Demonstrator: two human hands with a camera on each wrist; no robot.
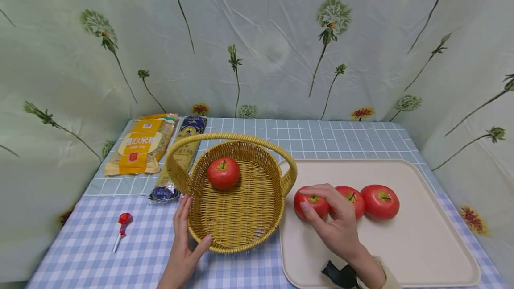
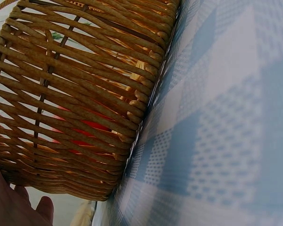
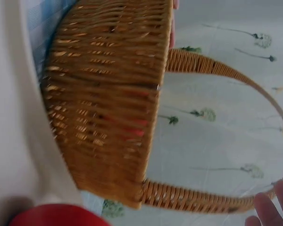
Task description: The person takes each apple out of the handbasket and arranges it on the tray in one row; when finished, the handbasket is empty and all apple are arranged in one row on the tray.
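Observation:
A yellow wicker basket with an arched handle stands on the checked cloth, one red apple inside it. My left hand rests against the basket's near-left side, its fingers along the outside and the thumb by the front rim. In the left wrist view, fingertips show at the basket's edge. Over the leftmost apple on the beige tray is my right hand, thumb and fingers apart. The right wrist view shows its fingers away from the red apple below.
Two more apples, a middle one and a right one, sit on the tray. Left of the basket lie an orange food packet, a blue and gold packet and a red lollipop. A dandelion-print curtain hangs behind.

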